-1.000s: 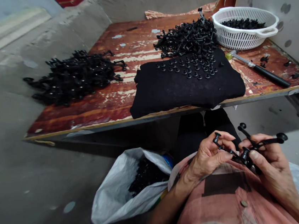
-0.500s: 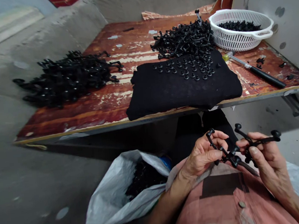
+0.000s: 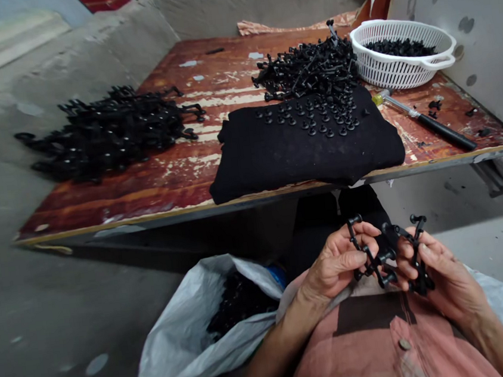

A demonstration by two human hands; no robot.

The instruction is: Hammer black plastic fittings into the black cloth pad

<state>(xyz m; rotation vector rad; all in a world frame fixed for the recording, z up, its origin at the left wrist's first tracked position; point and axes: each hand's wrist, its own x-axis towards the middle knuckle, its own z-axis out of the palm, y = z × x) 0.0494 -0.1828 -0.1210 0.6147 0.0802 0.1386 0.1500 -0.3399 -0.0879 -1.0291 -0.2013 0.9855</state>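
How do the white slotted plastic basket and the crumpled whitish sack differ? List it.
The white slotted plastic basket stands on the worn red-brown table; the crumpled whitish sack sits lower down.
The basket looks rigid; the sack is limp.
Both hold black pieces.

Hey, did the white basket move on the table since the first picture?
No. Against the red-brown table, the white basket sits in the same spot, beside the black heap; only the view shifted.
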